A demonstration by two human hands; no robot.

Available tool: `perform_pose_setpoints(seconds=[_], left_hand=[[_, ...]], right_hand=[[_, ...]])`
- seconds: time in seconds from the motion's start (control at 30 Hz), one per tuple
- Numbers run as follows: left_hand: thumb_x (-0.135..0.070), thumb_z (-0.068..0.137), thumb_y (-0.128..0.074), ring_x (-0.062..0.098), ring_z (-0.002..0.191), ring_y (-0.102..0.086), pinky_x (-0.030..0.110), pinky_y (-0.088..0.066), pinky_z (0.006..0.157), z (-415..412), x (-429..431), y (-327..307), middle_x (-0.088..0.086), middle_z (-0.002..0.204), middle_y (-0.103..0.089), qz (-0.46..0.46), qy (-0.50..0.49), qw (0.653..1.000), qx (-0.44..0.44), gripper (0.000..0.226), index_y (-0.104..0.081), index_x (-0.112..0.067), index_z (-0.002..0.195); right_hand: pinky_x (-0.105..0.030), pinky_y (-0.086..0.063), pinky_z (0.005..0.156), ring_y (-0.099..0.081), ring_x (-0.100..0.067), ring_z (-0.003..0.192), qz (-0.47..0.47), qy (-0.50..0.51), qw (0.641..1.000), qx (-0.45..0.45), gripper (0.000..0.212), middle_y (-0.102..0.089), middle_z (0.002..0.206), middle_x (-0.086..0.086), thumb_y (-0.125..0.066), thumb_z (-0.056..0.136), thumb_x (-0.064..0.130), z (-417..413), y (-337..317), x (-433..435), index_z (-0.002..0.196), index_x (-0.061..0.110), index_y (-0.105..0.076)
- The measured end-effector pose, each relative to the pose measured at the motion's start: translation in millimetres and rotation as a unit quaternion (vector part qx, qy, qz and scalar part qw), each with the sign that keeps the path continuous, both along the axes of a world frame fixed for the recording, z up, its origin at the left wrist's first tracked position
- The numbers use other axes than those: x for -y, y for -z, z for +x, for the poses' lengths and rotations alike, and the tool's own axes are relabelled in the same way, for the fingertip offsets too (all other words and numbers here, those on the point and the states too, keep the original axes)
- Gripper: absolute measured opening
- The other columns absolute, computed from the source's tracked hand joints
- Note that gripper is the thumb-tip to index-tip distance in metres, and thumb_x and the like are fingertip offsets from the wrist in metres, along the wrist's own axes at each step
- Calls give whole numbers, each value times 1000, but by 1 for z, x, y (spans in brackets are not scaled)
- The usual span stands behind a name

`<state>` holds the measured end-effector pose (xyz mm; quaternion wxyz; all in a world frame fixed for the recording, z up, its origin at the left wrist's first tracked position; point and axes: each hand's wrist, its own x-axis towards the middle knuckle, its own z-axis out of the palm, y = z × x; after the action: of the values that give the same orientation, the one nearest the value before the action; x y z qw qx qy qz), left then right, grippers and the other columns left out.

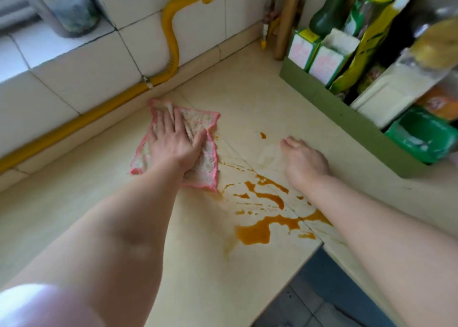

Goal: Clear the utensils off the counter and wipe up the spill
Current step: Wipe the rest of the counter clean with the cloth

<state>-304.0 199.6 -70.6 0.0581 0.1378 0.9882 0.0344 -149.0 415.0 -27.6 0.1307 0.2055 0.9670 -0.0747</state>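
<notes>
Wiping step: left hand (173, 139) presses flat on the cloth (198, 118), right hand (304, 162) rests relaxed and empty on the table (247, 96); next the cloth should sweep through the spill (255, 230).

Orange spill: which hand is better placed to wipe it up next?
Left. The left hand presses flat on the pink-edged cloth, just beside the spill; the right hand holds no cloth and rests on the counter.
</notes>
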Motion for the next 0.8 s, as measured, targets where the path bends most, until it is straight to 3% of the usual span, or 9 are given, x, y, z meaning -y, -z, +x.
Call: perform_pose_setpoints(seconds=[0.1, 0.23, 0.37, 0.5, 0.63, 0.8], left_hand=[[-79, 84, -3, 22, 150, 11, 47, 3, 120, -1, -53, -1, 4, 163, 10, -4, 95, 995, 6, 88, 5, -28, 156], [-80, 83, -2, 23, 150, 12, 49, 5, 119, 11, -105, 1, 0, 163, 10, -4, 194, 981, 18, 83, 4, -37, 154], [-72, 88, -8, 22, 150, 8, 50, 2, 119, 48, -144, 3, -4, 164, 5, 1, 275, 961, 18, 79, -1, -31, 156], [-58, 96, -12, 19, 150, 9, 47, 4, 120, 87, -140, 1, -2, 164, 4, -3, 318, 948, 21, 70, -2, -24, 156], [-54, 99, -10, 16, 150, 11, 42, 8, 120, 98, -104, 1, -3, 163, 8, -10, 301, 953, 27, 66, -1, -24, 156], [-55, 99, -11, 14, 149, 12, 40, 6, 120, 96, -41, -3, -5, 163, 12, -15, 168, 985, 41, 65, 1, -25, 156]], right_hand=[[-26, -25, 114, -22, -15, 146, -30, -7, 999, -8, 63, -22, 159, 2, -35, 90, -5, 5, -1, -10, 149, 15, -30], [-30, -39, 106, -43, -21, 134, -16, 69, 997, -26, 53, -42, 149, 0, -40, 88, -3, 24, -3, -30, 138, 13, -49], [-38, -45, 101, -50, -29, 125, 11, 123, 992, 6, 48, -49, 140, -8, -40, 86, -5, 50, -7, -48, 130, 7, -56], [-36, -46, 96, -52, -30, 120, 12, 117, 993, 29, 42, -50, 134, -9, -41, 87, 0, 50, -10, -43, 126, 6, -56], [-37, -44, 96, -49, -30, 123, 40, 115, 990, 76, 43, -47, 135, -12, -36, 91, 4, 45, -15, -30, 132, 3, -49], [-37, -45, 93, -52, -30, 123, 57, 79, 991, 91, 44, -50, 135, -10, -33, 91, 4, 59, -16, -40, 132, 6, -49]])
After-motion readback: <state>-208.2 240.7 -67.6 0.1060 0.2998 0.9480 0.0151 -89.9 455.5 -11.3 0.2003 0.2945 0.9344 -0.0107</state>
